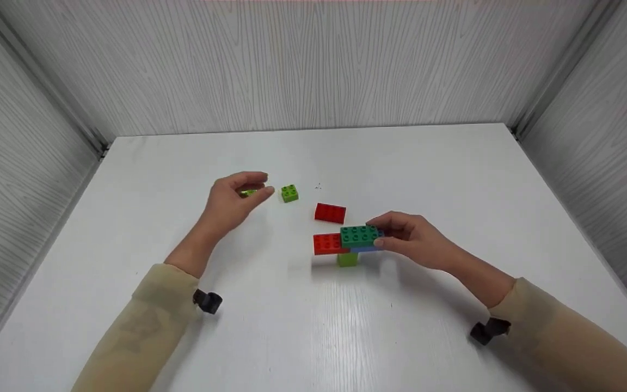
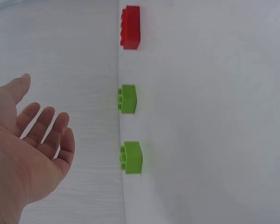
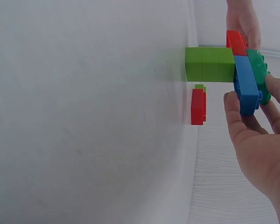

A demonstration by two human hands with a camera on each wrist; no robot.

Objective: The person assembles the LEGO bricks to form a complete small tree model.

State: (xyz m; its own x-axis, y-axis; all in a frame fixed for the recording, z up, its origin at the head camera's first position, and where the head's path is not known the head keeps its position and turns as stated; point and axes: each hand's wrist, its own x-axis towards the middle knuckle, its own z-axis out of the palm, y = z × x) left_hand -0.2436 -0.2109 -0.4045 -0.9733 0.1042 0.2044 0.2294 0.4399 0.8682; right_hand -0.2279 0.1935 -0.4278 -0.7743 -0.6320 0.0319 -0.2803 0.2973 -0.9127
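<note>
Three light green bricks make a column [image 3: 210,65] that stands on the table. On its top sit a red brick [image 1: 325,244] and a blue brick [image 3: 245,86], side by side, with a dark green brick [image 1: 358,236] bridging them. My right hand [image 1: 417,239] pinches the dark green brick at its right end, its fingers also against the blue brick. Above the table on the left, my left hand [image 1: 227,204] is held with loosely curved fingers and nothing in them. It partly hides one light green brick [image 2: 133,157] in the head view.
Another light green brick [image 1: 290,193] lies just right of my left hand. Behind the built stack is a loose red brick [image 1: 330,213]. The white table [image 1: 292,337] meets pale wood-grain panels [image 1: 313,65] at the back and sides.
</note>
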